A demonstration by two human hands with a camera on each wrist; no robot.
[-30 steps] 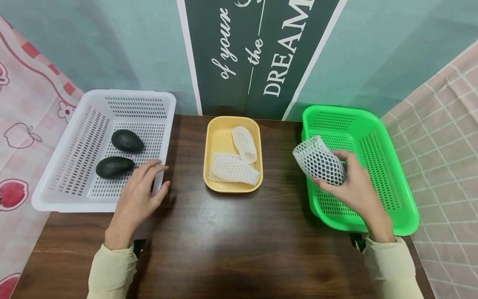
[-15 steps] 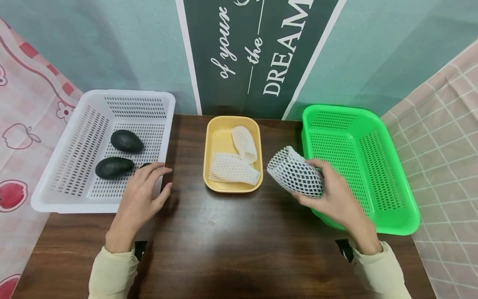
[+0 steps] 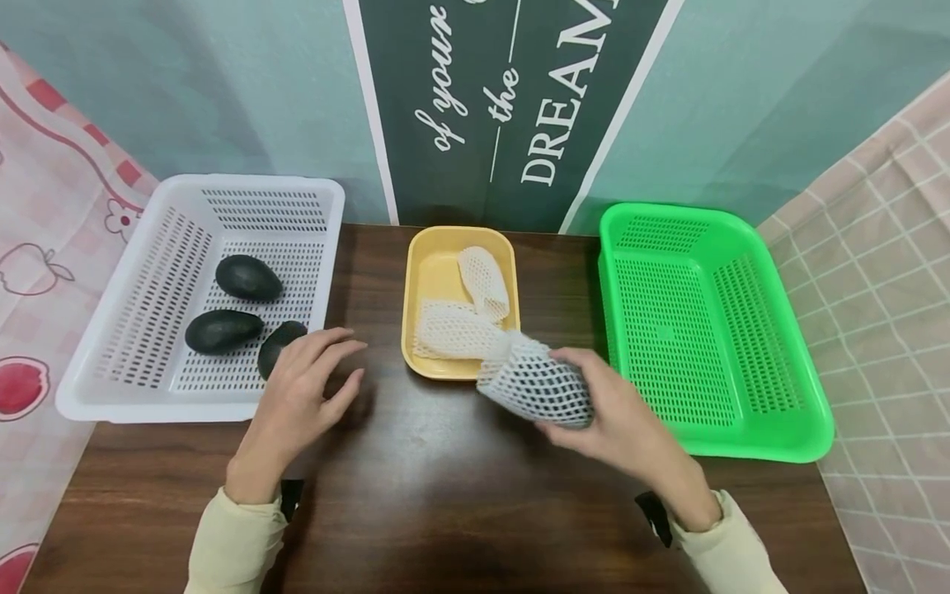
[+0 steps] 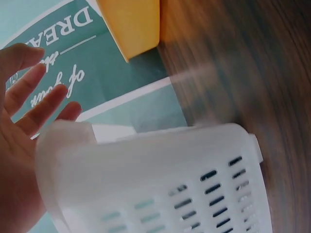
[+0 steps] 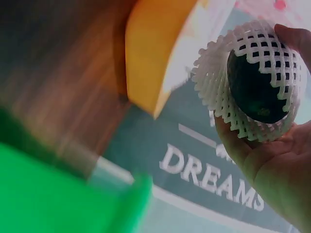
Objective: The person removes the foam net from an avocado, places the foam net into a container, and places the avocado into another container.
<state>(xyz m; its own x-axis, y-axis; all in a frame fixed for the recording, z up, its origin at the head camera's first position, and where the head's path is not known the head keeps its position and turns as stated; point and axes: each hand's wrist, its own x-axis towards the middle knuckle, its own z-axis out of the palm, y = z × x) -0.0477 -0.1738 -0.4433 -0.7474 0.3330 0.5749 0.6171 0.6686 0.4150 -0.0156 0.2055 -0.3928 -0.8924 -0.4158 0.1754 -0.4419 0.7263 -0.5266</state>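
Observation:
My right hand (image 3: 609,412) grips a dark avocado (image 5: 255,85) wrapped in a white foam net sleeve (image 3: 534,384), held over the table at the front right corner of the yellow tray (image 3: 408,330). In the right wrist view, the dark fruit shows through the sleeve's open end. Relaxed and holding nothing, my left hand (image 3: 300,404) hovers at the right front corner of the white basket (image 3: 330,247). Inside that basket lie three bare avocados (image 3: 248,278), one partly covered by the left hand. Two white foam net sleeves (image 3: 486,285) lie in the yellow tray.
A green basket (image 3: 660,322) stands on the right with nothing in it. All the containers rest on a dark wooden table (image 3: 445,511) against a teal backdrop with white lettering. Patterned cloths hang at both sides.
My right hand has carried the sleeved avocado left from over the green basket to beside the yellow tray. The left hand has shifted slightly right, uncovering a third avocado.

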